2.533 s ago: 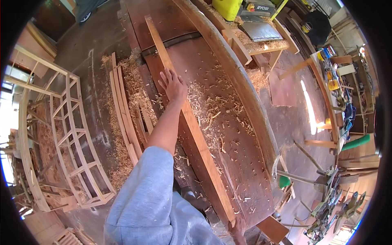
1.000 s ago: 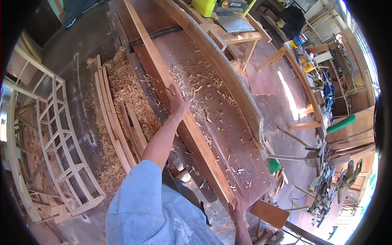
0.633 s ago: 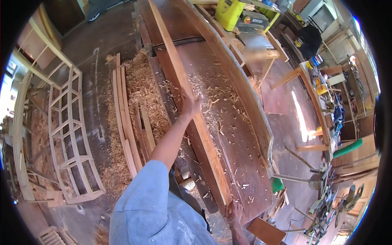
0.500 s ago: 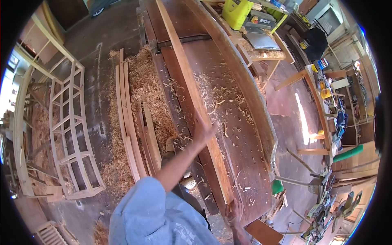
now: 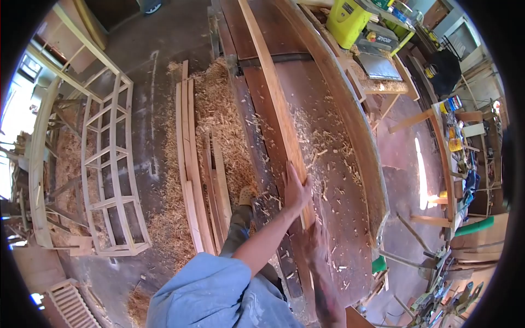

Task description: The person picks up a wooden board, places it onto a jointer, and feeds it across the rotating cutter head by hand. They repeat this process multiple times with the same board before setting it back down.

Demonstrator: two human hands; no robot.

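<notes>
A long, narrow wooden plank lies lengthwise on the dark brown bench top, its far end beyond the top of the head view. My left hand is closed over the plank near its close end, fingers along the left edge and thumb on the right side. Just behind it, my right hand holds the end of the plank, its fingers bent and partly in shadow. The two hands are close together. Curled wood shavings are scattered over the bench beside the plank.
Several wooden strips lie on a heap of shavings left of the bench. A pale wooden frame stands farther left. A thick wooden slab edge runs along the bench's right side. A yellow-green machine and a cluttered workbench are at right.
The plank has slid forward along the bench with my right hand at its end. My left hand, flatter and more spread before, now closes over the plank. My view has shifted slightly.
</notes>
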